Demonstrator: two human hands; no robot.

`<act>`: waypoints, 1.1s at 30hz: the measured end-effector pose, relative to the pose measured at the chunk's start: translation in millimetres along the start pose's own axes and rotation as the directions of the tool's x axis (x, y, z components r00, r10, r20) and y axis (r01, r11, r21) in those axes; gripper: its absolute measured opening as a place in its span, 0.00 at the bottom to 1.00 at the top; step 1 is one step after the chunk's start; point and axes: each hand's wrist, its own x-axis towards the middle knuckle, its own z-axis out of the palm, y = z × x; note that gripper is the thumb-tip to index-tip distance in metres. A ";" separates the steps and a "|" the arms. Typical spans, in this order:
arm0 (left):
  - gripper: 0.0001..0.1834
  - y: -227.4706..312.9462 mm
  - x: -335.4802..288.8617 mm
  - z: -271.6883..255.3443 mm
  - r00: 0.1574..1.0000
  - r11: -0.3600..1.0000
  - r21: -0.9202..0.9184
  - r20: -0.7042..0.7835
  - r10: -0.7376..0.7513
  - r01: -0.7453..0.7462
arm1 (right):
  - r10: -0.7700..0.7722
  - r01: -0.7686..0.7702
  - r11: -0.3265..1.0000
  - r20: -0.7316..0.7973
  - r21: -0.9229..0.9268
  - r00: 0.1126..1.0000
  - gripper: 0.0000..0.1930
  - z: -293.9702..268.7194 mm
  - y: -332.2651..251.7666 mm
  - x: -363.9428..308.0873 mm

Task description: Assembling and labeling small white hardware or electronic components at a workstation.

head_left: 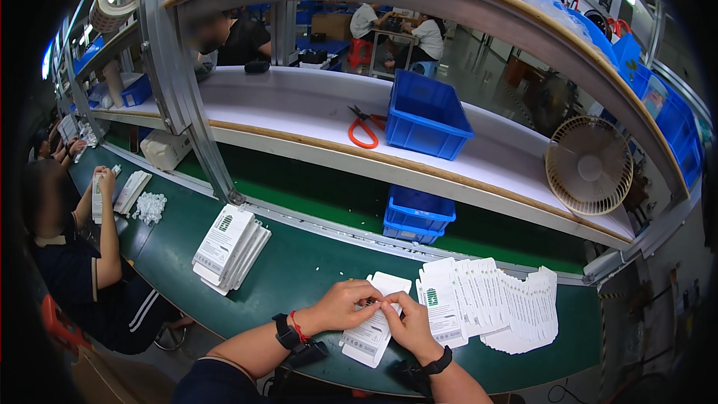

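A flat white folding carton (pixel 368 344) with grey and green print lies on the green table in front of me. Above its middle, my left hand (pixel 350 305) and my right hand (pixel 408 323) come together with fingertips pinched and almost touching. Whatever is between the fingers is too small or hidden to make out. To the right, a fanned row of similar flat cartons (pixel 467 299) overlaps across the table. On the left rests a neat stack of these cartons (pixel 228 248).
A shelf holds a blue bin (pixel 428 116), red-handled pliers (pixel 364 132) and a round fan (pixel 589 166). More blue bins (pixel 419 214) stand beneath it. At left, a co-worker (pixel 82 254) handles cartons beside a pile of small white pieces (pixel 150 208).
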 end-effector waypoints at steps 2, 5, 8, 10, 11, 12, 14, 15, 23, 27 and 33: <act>0.07 -1.0 0.3 0.6 1.000 1.000 -0.005 -0.008 0.008 -0.008 | -0.009 0.009 1.000 -0.011 0.004 1.000 0.06 0.4 1.0 0.6; 0.07 -0.8 1.2 1.9 0.999 1.000 0.015 -0.022 0.025 -0.024 | -0.016 0.016 1.000 -0.015 0.005 1.000 0.06 -0.7 3.4 -0.4; 0.08 1.0 3.5 2.2 0.999 0.998 0.045 -0.002 0.032 -0.032 | -0.025 0.025 1.000 -0.021 -0.007 0.999 0.06 -2.6 6.4 -0.3; 0.08 4.3 3.7 -0.4 1.000 1.000 0.029 -0.014 0.000 0.000 | -0.040 0.040 0.999 -0.026 -0.007 0.999 0.07 -2.0 7.5 -0.7; 0.08 3.1 4.2 -0.1 1.000 0.999 0.038 -0.018 0.002 -0.001 | -0.054 0.053 0.999 -0.050 -0.011 0.997 0.07 -1.9 7.9 -0.3; 0.09 -0.9 2.0 -0.8 0.998 0.999 0.040 -0.056 -0.012 0.014 | -0.069 0.069 0.998 -0.064 -0.009 0.996 0.07 1.5 7.5 0.3; 0.09 -6.4 0.3 -0.7 0.993 0.997 0.057 -0.113 -0.036 0.043 | -0.090 0.092 0.996 -0.091 0.011 0.992 0.08 1.9 8.8 0.7; 0.09 -9.6 0.6 -0.5 0.983 0.995 0.002 -0.153 -0.097 0.098 | -0.092 0.093 0.996 -0.103 0.000 0.990 0.07 2.1 8.9 0.7; 0.06 -11.8 -53.7 -72.5 0.736 0.665 -0.724 -0.348 -0.581 0.183 | -0.208 0.207 0.978 -0.157 -0.019 0.966 0.07 8.6 24.8 6.1; 0.04 4.7 -95.9 -147.0 0.461 0.306 -0.939 -0.343 -0.819 -0.156 | -0.186 0.188 0.982 -0.107 0.011 0.977 0.07 14.5 19.8 4.5; 0.05 35.2 -104.6 -147.6 0.522 0.491 -0.871 -0.435 -0.734 -0.035 | -0.206 0.207 0.978 -0.064 0.011 0.976 0.08 15.2 15.5 3.6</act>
